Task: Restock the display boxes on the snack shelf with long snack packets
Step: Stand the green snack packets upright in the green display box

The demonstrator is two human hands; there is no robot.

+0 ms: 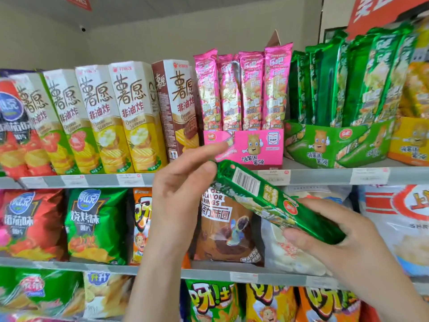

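A long green snack packet [267, 198] lies slanted in front of the shelves, its barcode side up. My right hand [336, 238] grips its lower right end, thumb under and fingers over. My left hand [183, 184] pinches its upper left end with the thumb, the index finger stretched toward the pink display box [255, 145]. That box holds several upright pink packets [243, 89]. To its right on the top shelf stands the green display box [325, 145] with several upright green packets [348, 80].
Tall chip cartons [104, 117] fill the top shelf's left side. A yellow display box [411, 140] sits at the far right. Chip bags [95, 224] and a brown ring-snack bag [227, 226] crowd the lower shelves. The shelf rail [325, 176] carries price tags.
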